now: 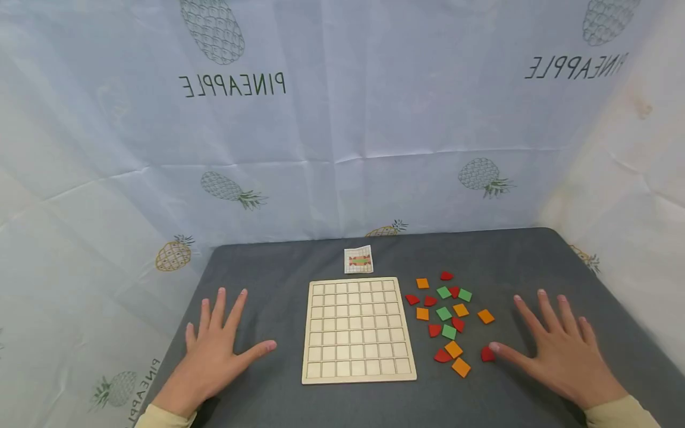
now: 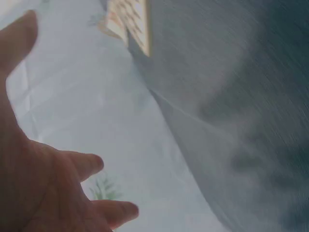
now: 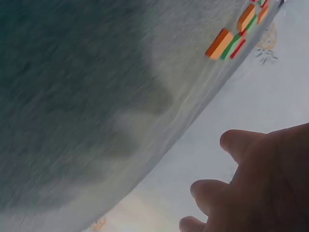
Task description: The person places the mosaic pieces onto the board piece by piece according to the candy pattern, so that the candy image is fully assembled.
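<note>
My left hand hovers over the left part of the table with its fingers spread, holding nothing. On the other side, my right hand is spread in the same way, also without anything in it; its thumb tip overlaps the edge of a red piece in the head view, and I cannot tell if they touch. Between the hands lies a pale wooden grid board with bare squares. Orange square tiles, green square tiles and red pieces with a curved edge are scattered right of the board.
A small card with a coloured pattern on a grid lies behind the board. The dark grey table meets a white pineapple-print cloth at the back and sides.
</note>
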Motion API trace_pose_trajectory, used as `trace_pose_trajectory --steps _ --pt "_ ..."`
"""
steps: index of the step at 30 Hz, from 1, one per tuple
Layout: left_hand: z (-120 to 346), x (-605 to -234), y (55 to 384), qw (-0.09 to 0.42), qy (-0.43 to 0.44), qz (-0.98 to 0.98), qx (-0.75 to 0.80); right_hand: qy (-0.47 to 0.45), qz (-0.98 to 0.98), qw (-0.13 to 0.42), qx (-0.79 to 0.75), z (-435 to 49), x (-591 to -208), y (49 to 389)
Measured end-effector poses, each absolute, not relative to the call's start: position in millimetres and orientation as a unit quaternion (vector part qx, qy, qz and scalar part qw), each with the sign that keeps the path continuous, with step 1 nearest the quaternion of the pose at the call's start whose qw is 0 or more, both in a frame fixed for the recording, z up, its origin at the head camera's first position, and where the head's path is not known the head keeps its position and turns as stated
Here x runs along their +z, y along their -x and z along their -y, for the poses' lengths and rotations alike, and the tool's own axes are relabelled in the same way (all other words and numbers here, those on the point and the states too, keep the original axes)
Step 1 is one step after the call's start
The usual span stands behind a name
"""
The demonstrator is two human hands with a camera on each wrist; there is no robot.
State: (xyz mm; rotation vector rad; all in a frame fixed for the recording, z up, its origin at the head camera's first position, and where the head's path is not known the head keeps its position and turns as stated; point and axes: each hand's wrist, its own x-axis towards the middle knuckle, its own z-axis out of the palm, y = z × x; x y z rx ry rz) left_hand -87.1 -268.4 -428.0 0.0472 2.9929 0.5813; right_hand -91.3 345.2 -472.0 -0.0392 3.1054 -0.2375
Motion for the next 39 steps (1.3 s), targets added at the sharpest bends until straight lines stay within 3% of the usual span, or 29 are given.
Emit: trace_pose_trajectory --steps 6,17,39 --pt "245.1 -429.0 93.3 0.019 -0.050 -0.980 0.192 0.040 -0.994 0.010 -0.105 -321.2 -470.4 105.9" --pt "196.4 -437.5 113.9 0.013 0.012 -0.939 0.344 0.167 -0.976 -0.067 -0.126 -259.4 -453.1 143.3" --pt "177.8 -460.5 131.8 0.043 0.059 -0.923 0.377 0.203 -0.971 -0.019 -0.125 -192.7 -452.8 192.5"
